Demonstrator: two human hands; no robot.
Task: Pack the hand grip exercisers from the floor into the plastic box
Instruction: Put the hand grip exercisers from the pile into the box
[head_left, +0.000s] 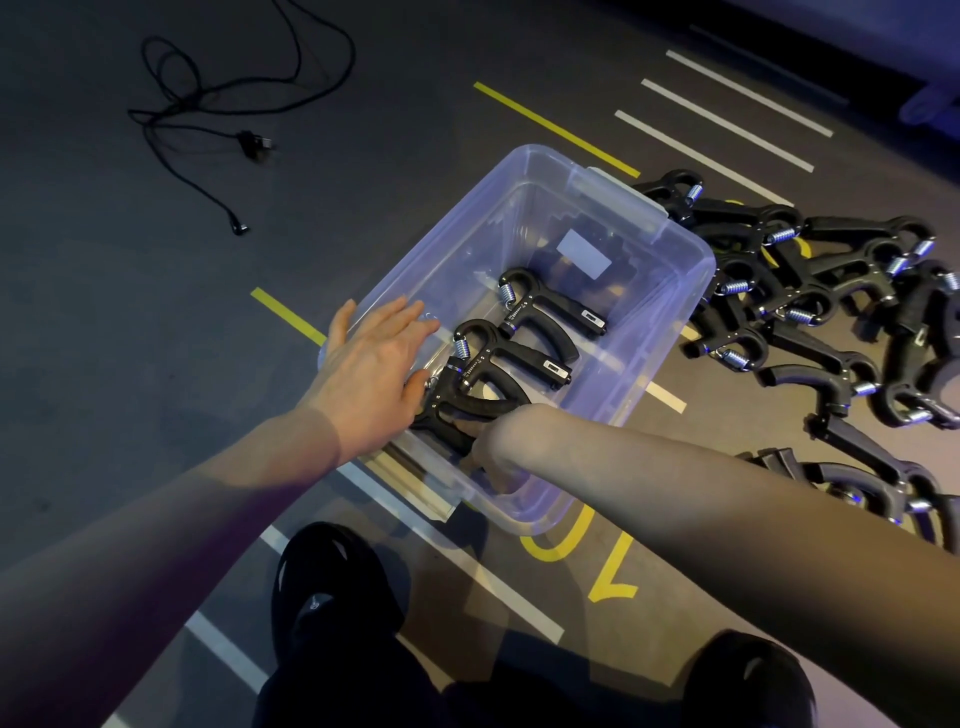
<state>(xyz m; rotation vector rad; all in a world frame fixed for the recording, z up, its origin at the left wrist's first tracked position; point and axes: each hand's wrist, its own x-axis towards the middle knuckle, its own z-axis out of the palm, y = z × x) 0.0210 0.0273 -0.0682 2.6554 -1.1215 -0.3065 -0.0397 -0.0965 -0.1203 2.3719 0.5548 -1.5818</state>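
Your right hand is down inside the plastic box, fingers on the nearest exerciser at the near wall; can't tell if curled round it, wrist blocks view. Left hand flat, fingers straight, resting on the box's left rim.

Nest it tight vs the 2nd exerciser, same orientation as the 3rd; keep bracing w/ left.

Floor pile waits just right of the box.

Writing: white label on the box wall blank; small print on exercisers too small to read; yellow floor marking, prob. "10".
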